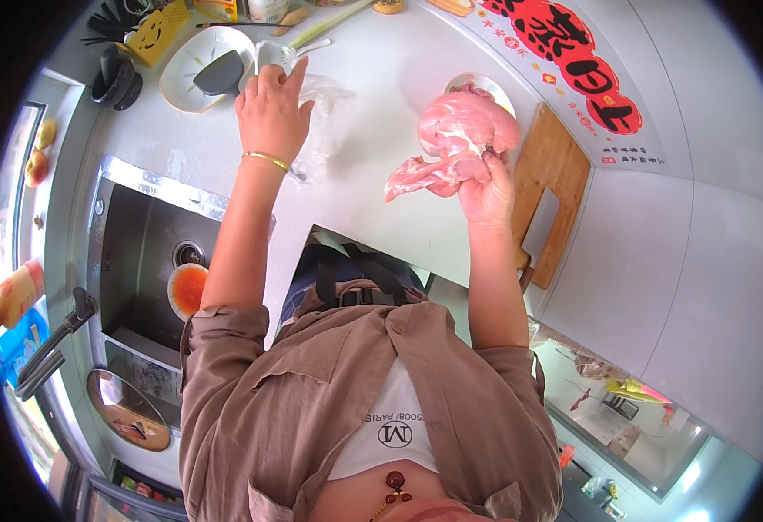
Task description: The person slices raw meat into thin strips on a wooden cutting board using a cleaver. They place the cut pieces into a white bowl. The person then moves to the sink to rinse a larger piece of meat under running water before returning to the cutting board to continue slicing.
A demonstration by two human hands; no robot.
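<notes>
In my right hand (489, 192) is a large piece of raw meat (463, 127), with a flap of it hanging towards the left. The meat is above or partly over a white plate (502, 98), on which smaller meat pieces (471, 89) show. My left hand (274, 104), with a gold bangle at the wrist, reaches over the counter beside a clear plastic container (274, 52); whether its fingers touch the container cannot be told. A crumpled clear plastic bag (323, 130) lies right of that hand. A black spatula (220, 73) rests across a white dish (182, 68).
To the right, a cleaver (541, 222) lies on a wooden cutting board (561, 169) by the wall. The sink (153, 222) at left holds a bowl of orange-red liquid (189, 289). A black mortar (117, 85) and a yellow utensil holder (159, 32) stand at the back left.
</notes>
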